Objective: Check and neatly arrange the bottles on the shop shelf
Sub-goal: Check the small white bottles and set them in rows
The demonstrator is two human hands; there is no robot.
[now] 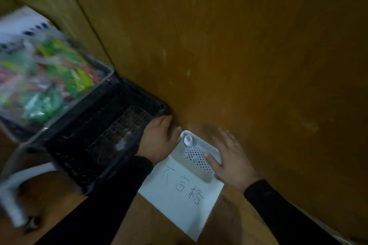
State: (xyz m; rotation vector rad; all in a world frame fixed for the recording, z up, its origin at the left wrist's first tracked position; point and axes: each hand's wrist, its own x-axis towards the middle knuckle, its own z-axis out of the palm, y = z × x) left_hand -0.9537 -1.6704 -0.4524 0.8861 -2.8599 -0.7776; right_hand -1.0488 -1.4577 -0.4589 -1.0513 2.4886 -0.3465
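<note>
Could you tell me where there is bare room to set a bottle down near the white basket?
Bare wooden floor lies between the labelled paper sheet and the right sleeve. Crowded: left hand fills the gap between the white basket and black crate; right hand rests on the basket.

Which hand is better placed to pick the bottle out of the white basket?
Probably the left hand: it rests beside the white bottle at the white basket's near corner. The right hand lies open on the opposite rim, farther from it.
</note>
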